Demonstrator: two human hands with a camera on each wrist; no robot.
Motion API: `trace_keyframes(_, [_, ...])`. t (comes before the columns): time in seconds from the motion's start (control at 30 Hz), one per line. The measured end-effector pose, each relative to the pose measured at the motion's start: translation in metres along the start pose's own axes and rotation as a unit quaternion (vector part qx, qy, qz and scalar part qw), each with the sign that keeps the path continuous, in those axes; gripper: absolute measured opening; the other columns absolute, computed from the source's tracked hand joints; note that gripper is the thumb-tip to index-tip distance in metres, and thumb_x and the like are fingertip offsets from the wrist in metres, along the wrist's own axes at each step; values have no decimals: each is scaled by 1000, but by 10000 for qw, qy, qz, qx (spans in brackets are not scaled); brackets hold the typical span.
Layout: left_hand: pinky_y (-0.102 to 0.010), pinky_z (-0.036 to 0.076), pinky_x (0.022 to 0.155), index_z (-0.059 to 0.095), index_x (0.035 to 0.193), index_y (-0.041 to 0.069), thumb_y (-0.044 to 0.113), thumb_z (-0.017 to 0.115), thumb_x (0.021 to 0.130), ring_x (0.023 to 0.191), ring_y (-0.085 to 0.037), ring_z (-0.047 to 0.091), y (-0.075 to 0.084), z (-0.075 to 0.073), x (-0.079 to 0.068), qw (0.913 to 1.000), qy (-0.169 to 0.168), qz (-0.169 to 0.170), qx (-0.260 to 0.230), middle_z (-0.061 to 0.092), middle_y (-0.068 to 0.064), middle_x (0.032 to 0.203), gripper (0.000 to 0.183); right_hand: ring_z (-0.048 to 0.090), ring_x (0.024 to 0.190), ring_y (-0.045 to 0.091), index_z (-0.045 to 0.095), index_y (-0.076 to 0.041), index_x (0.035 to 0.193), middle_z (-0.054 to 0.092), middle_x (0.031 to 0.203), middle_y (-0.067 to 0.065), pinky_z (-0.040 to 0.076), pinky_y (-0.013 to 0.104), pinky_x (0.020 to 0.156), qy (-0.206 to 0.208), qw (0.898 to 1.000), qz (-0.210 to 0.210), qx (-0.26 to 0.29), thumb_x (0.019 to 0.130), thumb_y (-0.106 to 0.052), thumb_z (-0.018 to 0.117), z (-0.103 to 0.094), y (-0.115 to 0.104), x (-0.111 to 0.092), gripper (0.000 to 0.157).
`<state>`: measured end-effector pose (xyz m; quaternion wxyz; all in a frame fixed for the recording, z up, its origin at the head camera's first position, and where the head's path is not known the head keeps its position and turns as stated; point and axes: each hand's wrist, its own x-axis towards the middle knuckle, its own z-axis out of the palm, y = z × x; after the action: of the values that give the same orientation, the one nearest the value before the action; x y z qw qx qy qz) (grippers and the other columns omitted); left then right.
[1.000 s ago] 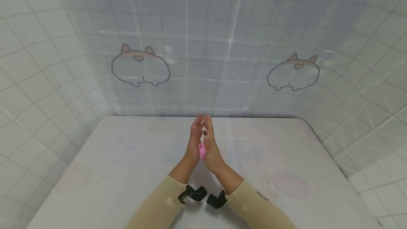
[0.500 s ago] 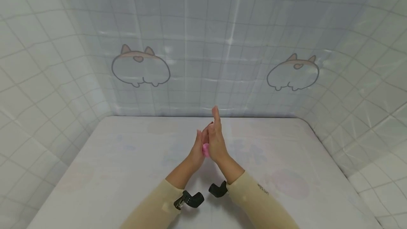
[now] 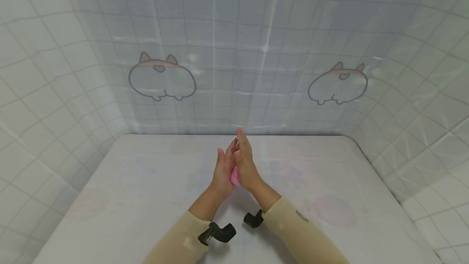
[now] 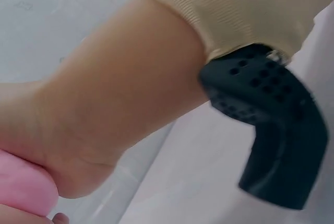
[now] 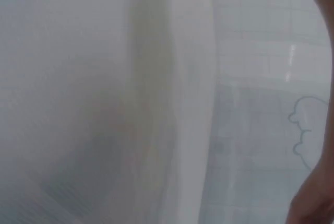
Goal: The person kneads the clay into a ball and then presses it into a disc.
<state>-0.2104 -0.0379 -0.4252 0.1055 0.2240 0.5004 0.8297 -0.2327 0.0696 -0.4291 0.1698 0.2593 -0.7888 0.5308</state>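
A pink lump of what looks like modelling clay (image 3: 235, 177) is pressed between my two palms, above the table. My left hand (image 3: 223, 174) lies against its left side, fingers straight and pointing away from me. Against the other side rests my right hand (image 3: 247, 169), its fingers straight too and reaching farther forward. Most of the lump is hidden by the palms. In the left wrist view the smooth pink lump (image 4: 26, 185) shows at the lower left, beside the heel of the hand. The right wrist view catches only a bit of a hand (image 5: 313, 200) at its right edge.
Under the hands is a white table (image 3: 146, 199) with faint coloured prints. A tiled-pattern sheet (image 3: 238, 52) with two dog drawings hangs behind it, and similar sheets stand on both sides. Black wrist mounts (image 3: 221, 232) stick out from both beige sleeves.
The palms rub past each other: the right hand first slid forward and the left back, then the right drew back slightly. The pink lump shifts between them.
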Motion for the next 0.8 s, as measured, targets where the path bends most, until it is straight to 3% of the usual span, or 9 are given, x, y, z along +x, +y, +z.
trace_keyframes(0.1, [-51,12,121,3,162,17,70,2,98,152,-28,10,0,-2,4,9996,43,245,120,9,-8,167,83,2,152,33,8,-12,162,6,167,14,7,68,114,-152,9998,-66,-59,96,-75,10,2,2,-4,91])
trace_keyframes(0.3, [-52,6,121,0,161,11,67,6,100,152,-30,7,1,-4,9,9947,432,711,597,2,-5,168,83,3,152,32,4,-16,162,3,168,5,11,69,113,-300,9995,-90,38,97,-74,10,6,1,-13,87])
trace_keyframes(0.57, [-50,9,121,4,162,16,77,16,95,151,-27,17,1,-7,18,9694,1154,1309,1727,7,-5,167,91,2,153,28,-1,-14,162,1,168,10,8,64,117,-480,9926,-309,1071,96,-75,8,6,-6,-20,90])
trace_keyframes(0.8, [-48,11,121,8,161,12,73,15,98,150,-28,19,2,-16,24,9584,1320,1391,2113,10,-6,167,89,5,153,27,-5,-19,162,5,167,14,6,60,118,-601,9800,-580,1807,99,-71,7,5,-15,-19,82])
